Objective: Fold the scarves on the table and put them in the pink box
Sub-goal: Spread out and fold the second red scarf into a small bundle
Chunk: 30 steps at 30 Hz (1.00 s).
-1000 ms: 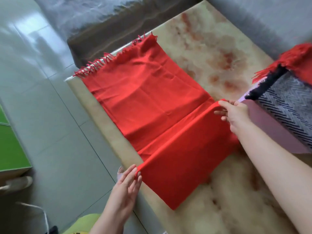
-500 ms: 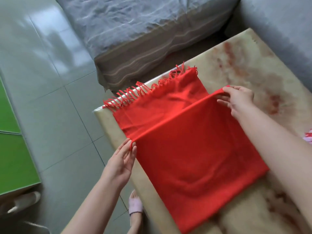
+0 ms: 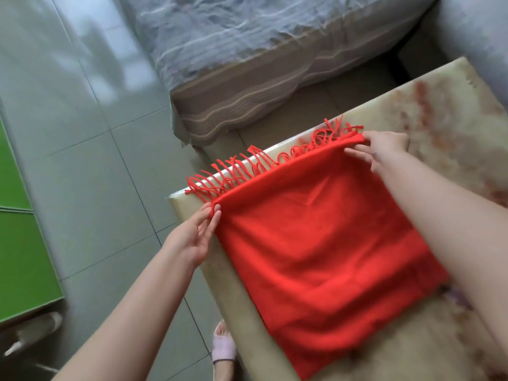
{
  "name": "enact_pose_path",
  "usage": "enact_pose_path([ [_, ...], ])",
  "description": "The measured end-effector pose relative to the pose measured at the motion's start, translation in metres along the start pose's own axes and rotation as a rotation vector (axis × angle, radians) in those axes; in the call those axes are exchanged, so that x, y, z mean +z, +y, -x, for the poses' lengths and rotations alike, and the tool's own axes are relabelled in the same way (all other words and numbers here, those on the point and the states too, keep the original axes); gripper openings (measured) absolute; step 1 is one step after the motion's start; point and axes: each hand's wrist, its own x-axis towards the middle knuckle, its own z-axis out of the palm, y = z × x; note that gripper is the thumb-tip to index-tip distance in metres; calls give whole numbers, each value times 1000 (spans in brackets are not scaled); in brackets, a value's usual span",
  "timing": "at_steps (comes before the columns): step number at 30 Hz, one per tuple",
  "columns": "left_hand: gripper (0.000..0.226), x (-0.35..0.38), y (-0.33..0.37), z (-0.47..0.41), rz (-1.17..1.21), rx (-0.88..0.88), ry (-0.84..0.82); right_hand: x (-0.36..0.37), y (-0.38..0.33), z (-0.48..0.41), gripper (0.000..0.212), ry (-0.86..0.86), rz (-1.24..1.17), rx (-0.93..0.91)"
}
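A red scarf with a fringe lies folded over itself on the marbled table, its folded edge lined up along the fringe at the table's far left edge. My left hand pinches the near-left corner of that folded edge. My right hand pinches the far corner of the same edge. The fringe sticks out past the fold and over the table's edge. The pink box is out of view.
A grey covered sofa stands beyond the table, and another grey cushion is at the top right. Grey floor tiles lie to the left, with a green panel at the far left. A foot in a pink slipper is beside the table.
Both hands carried the folded edge of the red scarf forward until it reached the fringed end, doubling the scarf. The view shifted left, so the pink box with the other scarves left the frame.
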Motion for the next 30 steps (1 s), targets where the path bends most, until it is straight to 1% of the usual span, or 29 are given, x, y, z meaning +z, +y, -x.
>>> enact_pose_path([
  [5,12,7,0,-10,9,21,9,5,5,-8,18,15,10,-11],
  [8,12,4,-1,-11,26,38,28,5,9,-8,2,-18,7,-8],
  [11,10,2,-3,-9,39,70,15,5,12,-6,19,-83,-30,-13],
  [15,8,-1,-9,0,-72,215,9,-1,19,-1,23,-153,-24,-106],
  [16,8,-3,-11,3,-95,244,2,-6,24,0,27,-162,21,-144],
  [18,9,-9,-19,9,-158,271,-8,-22,36,2,35,-141,190,-266],
  [20,20,-18,-34,15,-276,268,24,-48,50,5,35,-105,378,-389],
  [22,26,-30,-56,23,-390,244,62,-80,64,9,35,-81,510,-443],
  [24,26,-43,-82,34,-490,247,93,-117,78,12,33,-16,644,-467],
  [26,28,-58,-106,47,-569,270,126,-152,90,17,34,29,737,-456],
  [29,33,-79,-141,73,-599,213,112,-195,102,29,42,-5,639,-279],
  [30,35,-86,-153,81,-608,183,107,-208,107,32,45,-28,670,-239],
])
